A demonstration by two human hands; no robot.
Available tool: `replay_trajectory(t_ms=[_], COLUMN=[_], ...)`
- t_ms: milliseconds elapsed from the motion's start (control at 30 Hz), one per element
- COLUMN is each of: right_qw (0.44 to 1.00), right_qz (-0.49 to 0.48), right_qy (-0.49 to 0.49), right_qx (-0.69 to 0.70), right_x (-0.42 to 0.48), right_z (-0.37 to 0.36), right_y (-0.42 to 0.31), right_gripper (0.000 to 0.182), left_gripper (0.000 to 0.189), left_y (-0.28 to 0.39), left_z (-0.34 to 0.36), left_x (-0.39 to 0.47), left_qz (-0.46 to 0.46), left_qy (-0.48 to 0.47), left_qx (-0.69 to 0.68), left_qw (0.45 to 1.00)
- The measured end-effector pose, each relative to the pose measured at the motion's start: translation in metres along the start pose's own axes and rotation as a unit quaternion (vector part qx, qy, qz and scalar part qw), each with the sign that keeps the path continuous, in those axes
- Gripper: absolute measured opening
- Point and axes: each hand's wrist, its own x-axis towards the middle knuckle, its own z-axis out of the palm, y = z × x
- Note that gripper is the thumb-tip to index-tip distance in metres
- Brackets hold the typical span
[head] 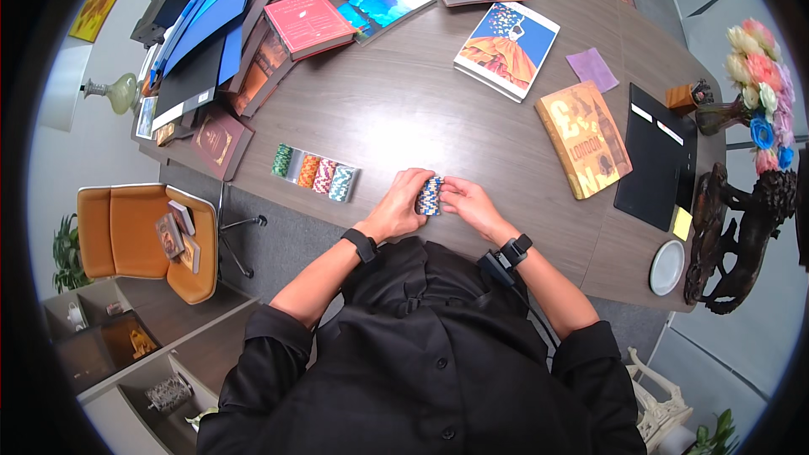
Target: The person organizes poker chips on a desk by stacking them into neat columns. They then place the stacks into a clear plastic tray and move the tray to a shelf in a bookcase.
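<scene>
A row of blue, white and yellow poker chips is between my two hands at the table's near edge. My left hand curves around its left side, thumb and fingers against the chips. From the right, the fingertips of my right hand press at the row's other side. To the left of my hands lies a clear plastic chip rack. Inside it are green chips, orange chips, purple-red chips and pale teal chips, with a gap between the green and the orange.
Books, including a red hardcover, and blue folders are heaped at the left. More books, such as a yellow one, lie right of centre. A black folder, a white dish and a dark carved figure occupy the right end.
</scene>
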Motion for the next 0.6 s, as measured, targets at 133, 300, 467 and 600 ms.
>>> replay_trajectory(t_ms=[133,300,467,600], right_qw=[0.999,1.0,0.999,0.998], right_qz=[-0.004,-0.003,0.012,0.048], right_qy=[-0.019,-0.008,0.017,-0.007], right_qx=[-0.035,-0.014,-0.029,-0.04], right_x=[-0.006,-0.006,-0.002,-0.002], right_z=[0.004,0.002,-0.003,-0.005], right_y=[-0.01,-0.009,0.001,0.001], right_gripper=[0.05,0.048,0.041,0.036], left_gripper=[0.076,0.076,0.074,0.073], left_y=[-0.002,0.001,0.005,0.002], left_z=[0.003,0.004,0.002,0.005], left_x=[-0.002,-0.003,-0.003,-0.003], left_qz=[0.001,-0.011,-0.022,-0.076], left_qy=[0.003,0.005,0.004,-0.002], left_qx=[0.001,-0.013,0.013,-0.03], left_qw=[1.0,1.0,1.0,0.997])
